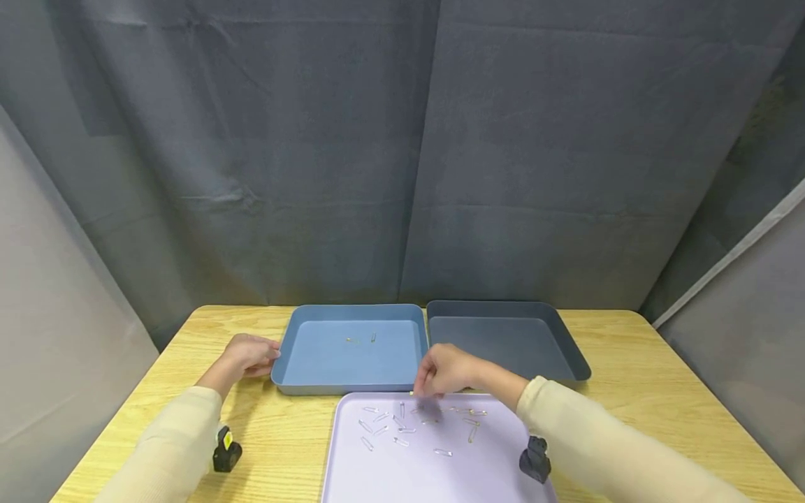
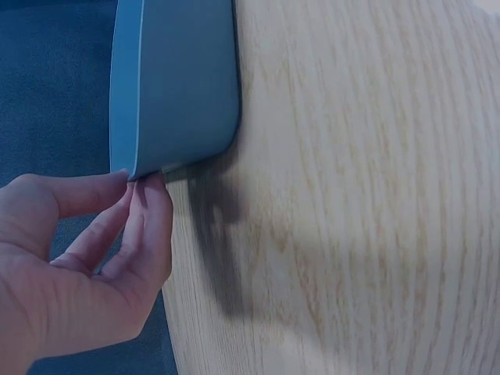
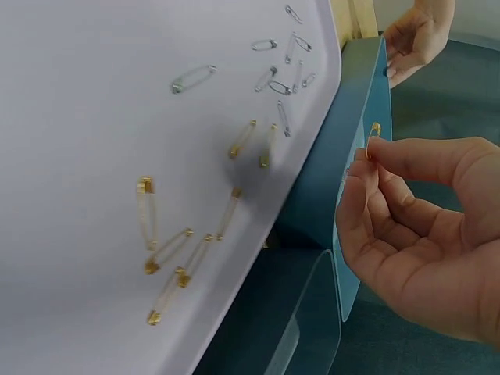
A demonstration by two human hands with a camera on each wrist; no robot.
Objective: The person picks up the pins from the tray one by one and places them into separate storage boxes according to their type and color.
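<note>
Three trays are sitting on the bench (image 1: 264,447): lavender tray (image 1: 402,475) near, blue tray (image 1: 339,384) far left, dark grey tray (image 1: 569,367) far right.

Right hand (image 1: 443,372) is pinching a gold safety pin (image 3: 373,131) between thumb and fingertips, grip closed on it, hovering over the far edge of the lavender tray, right at the blue tray's near wall. Pin looks small, thin, brass-coloured, closed; only its upper end is showing above the fingers.

Left hand (image 1: 248,354) is resting at the blue tray's left near corner, fingertips (image 2: 148,191) touching the rim, fingers fairly straight, not wrapped round anything. Looks like it is steadying the tray.

Step in hand, as a judgement: sorting pins by colour, one gold pin being carried toward the blue tray. Two pins in blue tray (image 1: 361,339) are already lying on its floor. Loose pins (image 1: 402,423), silver on the left and gold on the right, are lying spread over the lavender tray's far half.

Next move calls for clearing the blue tray's wall and releasing the pin over its floor, not on the rim.
</note>
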